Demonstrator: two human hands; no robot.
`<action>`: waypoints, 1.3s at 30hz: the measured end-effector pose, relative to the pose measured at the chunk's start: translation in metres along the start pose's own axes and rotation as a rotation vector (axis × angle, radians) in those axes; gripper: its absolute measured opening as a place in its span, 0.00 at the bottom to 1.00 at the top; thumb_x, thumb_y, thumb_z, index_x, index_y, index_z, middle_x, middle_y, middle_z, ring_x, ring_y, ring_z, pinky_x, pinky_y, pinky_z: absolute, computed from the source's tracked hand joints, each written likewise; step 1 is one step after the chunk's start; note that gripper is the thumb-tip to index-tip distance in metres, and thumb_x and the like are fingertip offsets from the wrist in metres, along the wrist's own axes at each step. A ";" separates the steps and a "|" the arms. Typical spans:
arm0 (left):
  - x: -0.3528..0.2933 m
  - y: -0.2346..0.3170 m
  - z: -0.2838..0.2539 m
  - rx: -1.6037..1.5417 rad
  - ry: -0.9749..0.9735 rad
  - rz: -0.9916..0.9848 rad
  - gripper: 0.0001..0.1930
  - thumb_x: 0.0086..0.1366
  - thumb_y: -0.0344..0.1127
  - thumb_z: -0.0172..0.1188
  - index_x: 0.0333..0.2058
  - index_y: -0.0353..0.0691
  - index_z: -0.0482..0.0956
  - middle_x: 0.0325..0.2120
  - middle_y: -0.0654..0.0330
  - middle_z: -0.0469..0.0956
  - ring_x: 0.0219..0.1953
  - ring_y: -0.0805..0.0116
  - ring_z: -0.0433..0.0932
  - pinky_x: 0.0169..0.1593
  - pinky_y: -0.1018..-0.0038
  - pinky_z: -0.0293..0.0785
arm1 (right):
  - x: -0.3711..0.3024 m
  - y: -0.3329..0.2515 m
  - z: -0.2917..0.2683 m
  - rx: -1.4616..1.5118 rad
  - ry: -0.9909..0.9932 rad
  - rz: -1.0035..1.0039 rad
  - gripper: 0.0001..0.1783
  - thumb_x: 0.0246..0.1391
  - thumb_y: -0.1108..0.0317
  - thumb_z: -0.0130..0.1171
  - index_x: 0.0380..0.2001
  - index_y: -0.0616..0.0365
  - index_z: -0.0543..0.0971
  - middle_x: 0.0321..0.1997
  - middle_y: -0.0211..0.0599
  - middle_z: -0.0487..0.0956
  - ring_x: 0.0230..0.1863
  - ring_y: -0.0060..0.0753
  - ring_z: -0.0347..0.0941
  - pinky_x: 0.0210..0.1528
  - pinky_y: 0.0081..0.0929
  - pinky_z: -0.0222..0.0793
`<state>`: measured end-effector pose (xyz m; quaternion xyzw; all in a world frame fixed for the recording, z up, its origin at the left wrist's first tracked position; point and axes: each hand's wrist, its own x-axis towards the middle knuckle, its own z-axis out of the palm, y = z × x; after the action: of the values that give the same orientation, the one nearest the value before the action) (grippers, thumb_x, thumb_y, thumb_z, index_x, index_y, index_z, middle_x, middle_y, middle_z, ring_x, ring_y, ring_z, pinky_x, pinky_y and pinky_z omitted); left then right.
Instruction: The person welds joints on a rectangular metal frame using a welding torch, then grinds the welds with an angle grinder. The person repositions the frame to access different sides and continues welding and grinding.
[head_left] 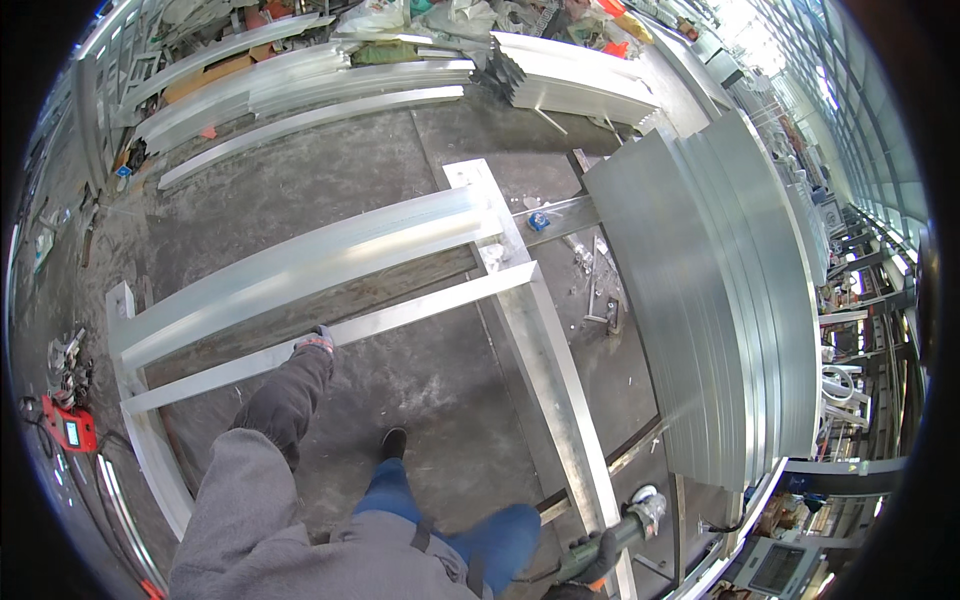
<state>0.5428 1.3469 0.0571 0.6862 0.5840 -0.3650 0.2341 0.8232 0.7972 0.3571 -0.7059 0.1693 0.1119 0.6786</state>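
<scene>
L hand fingers grip near rail of aluminium frame; R hand fingers wrap angle grinder, grinding not begun.

The person's left arm, in a grey sleeve with a dark cuff, stretches forward and down. Its gloved left hand is closed at the end. The gloved right hand sits low at the right, fingers wrapped in a grip.
</scene>
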 end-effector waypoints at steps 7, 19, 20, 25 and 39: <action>-0.017 0.003 -0.013 0.005 -0.014 -0.023 0.36 0.72 0.39 0.47 0.74 0.41 0.46 0.66 0.42 0.67 0.67 0.44 0.70 0.63 0.45 0.66 | 0.040 -0.006 0.110 0.249 -0.280 0.283 0.24 0.59 0.52 0.63 0.51 0.54 0.72 0.36 0.35 0.77 0.30 0.32 0.78 0.31 0.32 0.79; -0.003 -0.008 0.007 -0.100 -0.009 -0.193 0.38 0.70 0.36 0.47 0.75 0.44 0.44 0.65 0.42 0.70 0.64 0.43 0.73 0.63 0.46 0.67 | 0.211 -0.085 0.320 0.001 -0.735 0.168 0.23 0.59 0.58 0.63 0.52 0.56 0.71 0.37 0.37 0.78 0.33 0.33 0.78 0.34 0.34 0.78; -0.006 -0.004 0.004 -0.144 -0.036 -0.251 0.38 0.70 0.36 0.48 0.75 0.43 0.44 0.64 0.43 0.70 0.64 0.43 0.73 0.63 0.46 0.68 | 0.233 -0.084 0.336 -0.066 -0.734 0.183 0.20 0.58 0.60 0.63 0.49 0.56 0.72 0.35 0.37 0.78 0.31 0.34 0.78 0.31 0.32 0.78; -0.057 0.107 -0.016 -0.154 0.109 -0.064 0.34 0.67 0.39 0.54 0.70 0.35 0.56 0.56 0.44 0.77 0.57 0.44 0.78 0.59 0.50 0.73 | 0.316 -0.056 0.387 -0.494 -0.924 0.193 0.16 0.53 0.66 0.64 0.43 0.59 0.72 0.26 0.37 0.76 0.22 0.36 0.77 0.24 0.32 0.76; -0.093 0.531 -0.050 -1.764 -0.406 0.414 0.33 0.60 0.49 0.72 0.58 0.37 0.75 0.53 0.51 0.80 0.55 0.63 0.78 0.60 0.67 0.73 | 0.409 0.087 0.394 -0.917 -1.234 -0.275 0.27 0.57 0.61 0.65 0.56 0.58 0.69 0.44 0.38 0.79 0.46 0.34 0.76 0.45 0.35 0.75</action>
<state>1.0656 1.2153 0.1043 0.2735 0.4641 0.1471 0.8296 1.1925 1.1518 0.0969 -0.7406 -0.3909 0.4580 0.2983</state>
